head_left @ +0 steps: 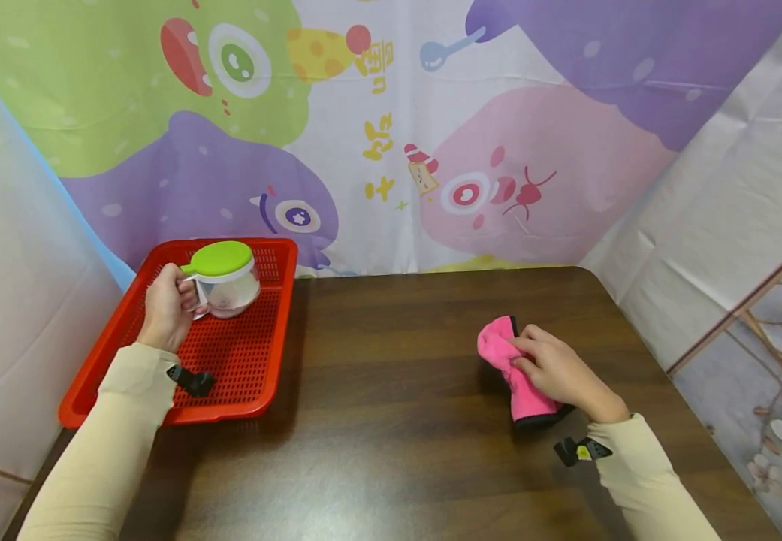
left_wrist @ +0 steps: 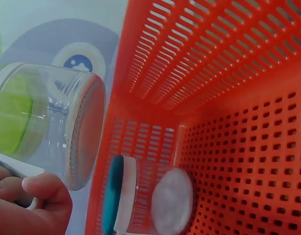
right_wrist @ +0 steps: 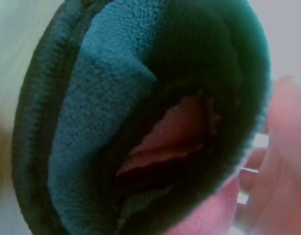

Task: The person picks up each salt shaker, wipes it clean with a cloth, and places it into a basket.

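Note:
My left hand (head_left: 167,306) grips the white handle of a clear seasoning jar (head_left: 230,291) with a lime-green lid, held up over the red basket (head_left: 284,315). The left wrist view shows that jar tilted on its side in the picture, thumb and fingers round its handle. A second clear jar (left_wrist: 172,200), with a teal lid and white contents, stands inside the basket. Over at the right, my right hand (head_left: 560,368) pinches a folded pink cloth (head_left: 496,346) edged in black. Close up in the right wrist view, the cloth's folds look dark teal, with pink inside.
A dark wooden table (head_left: 377,391) lies under everything, its back edge against a cartoon-printed curtain (head_left: 363,218). The basket's perforated walls rise around the second jar. White fabric hangs at the left and right sides.

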The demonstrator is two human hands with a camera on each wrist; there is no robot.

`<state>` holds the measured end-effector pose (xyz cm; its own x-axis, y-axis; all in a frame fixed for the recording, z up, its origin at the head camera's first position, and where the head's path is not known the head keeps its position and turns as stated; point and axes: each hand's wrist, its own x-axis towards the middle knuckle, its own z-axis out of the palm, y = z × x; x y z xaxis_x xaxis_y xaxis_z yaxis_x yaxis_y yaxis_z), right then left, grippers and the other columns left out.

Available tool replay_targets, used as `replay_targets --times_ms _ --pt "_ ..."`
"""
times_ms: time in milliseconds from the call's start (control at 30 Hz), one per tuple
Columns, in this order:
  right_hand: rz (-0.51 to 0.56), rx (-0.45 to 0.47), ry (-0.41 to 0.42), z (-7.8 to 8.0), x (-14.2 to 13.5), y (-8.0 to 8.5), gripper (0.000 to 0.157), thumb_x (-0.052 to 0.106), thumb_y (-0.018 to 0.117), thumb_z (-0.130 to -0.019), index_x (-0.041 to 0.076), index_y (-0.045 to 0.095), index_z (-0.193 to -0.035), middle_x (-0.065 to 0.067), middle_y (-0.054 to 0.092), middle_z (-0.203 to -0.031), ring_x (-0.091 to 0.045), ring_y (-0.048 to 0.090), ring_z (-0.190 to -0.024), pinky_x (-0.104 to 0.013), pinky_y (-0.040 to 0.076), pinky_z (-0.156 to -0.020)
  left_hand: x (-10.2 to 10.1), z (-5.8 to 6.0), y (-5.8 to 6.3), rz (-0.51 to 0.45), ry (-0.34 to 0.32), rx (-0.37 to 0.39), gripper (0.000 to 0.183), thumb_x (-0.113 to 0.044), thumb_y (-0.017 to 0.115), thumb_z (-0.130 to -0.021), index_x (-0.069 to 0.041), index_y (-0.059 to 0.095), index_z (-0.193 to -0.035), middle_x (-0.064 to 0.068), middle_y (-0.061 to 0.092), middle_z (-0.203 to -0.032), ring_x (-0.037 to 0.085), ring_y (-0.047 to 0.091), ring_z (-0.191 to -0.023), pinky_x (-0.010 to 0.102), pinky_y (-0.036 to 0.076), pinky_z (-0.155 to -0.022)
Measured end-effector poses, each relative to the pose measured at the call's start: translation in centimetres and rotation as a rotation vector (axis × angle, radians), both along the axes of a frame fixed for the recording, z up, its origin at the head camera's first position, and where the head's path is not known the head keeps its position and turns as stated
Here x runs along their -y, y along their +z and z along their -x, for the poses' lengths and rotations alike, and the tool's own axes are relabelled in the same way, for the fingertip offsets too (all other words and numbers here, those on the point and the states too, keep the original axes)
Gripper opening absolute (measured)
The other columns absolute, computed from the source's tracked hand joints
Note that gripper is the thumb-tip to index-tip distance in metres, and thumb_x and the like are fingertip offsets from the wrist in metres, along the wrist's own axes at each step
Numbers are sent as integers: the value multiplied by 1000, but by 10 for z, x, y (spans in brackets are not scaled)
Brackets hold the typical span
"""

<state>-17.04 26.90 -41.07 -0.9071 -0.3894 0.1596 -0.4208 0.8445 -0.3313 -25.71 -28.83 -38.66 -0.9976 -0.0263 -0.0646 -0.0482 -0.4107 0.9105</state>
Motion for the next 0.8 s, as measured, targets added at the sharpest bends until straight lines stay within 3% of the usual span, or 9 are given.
replay_targets --times_ms 167,367,800 --pt "-29 9 -22 7 -7 -4 24 7 66 -87 2 69 -110 -2 52 -86 -13 47 -73 -27 40 -65 2 2 -4 23 -1 17 37 -13 22 -94 -16 31 -59 0 20 -60 22 9 -62 29 23 -51" --pt "-54 38 -47 14 -17 -8 24 7 64 -87 1 68 -110 -3 50 -83 -13 45 -70 -27 37 -62 4 6 -6 42 -7 10 36 -13 22 -93 -16 30 -58 -1 19 -59 22 8 -62 34 16 -55" --pt "-95 77 -76 24 -28 -18 21 9 63 -88 2 68 -108 -5 47 -80 -15 43 -68 -28 35 -62 10 13 -12 61 -117 41 34 -11 19 -92 -14 28 -60 3 14 -63 23 7 -62 38 10 -66"
